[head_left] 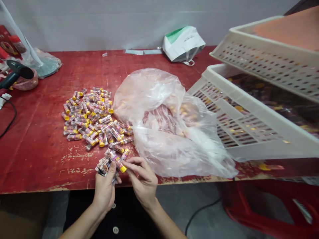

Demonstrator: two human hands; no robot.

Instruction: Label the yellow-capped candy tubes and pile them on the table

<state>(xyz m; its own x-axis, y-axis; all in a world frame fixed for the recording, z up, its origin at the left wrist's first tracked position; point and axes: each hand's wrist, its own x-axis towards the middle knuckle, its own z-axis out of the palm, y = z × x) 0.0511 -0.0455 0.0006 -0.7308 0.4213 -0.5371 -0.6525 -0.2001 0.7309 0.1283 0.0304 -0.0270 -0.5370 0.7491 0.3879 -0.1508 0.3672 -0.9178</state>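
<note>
My left hand (106, 189) is closed around a bundle of small printed slips (102, 166), its thumb against a small clear tube with a yellow cap (116, 160). My right hand (144, 181) has its fingertips pinched at the capped end of that same tube. Both hands are over the front edge of the red table. Just beyond them lies a pile of similar yellow-capped tubes (86, 114) with purple and white printing. One more tube (125, 154) lies close behind my right fingertips.
A large translucent plastic bag (154, 83) spreads right of the pile, with yellow-capped items inside. Two stacked white crates (249, 139) stand at the right. A white and green bag (184, 43) is at the back. A dark scanner-like device (18, 69) and lamp stand (48, 64) occupy the left.
</note>
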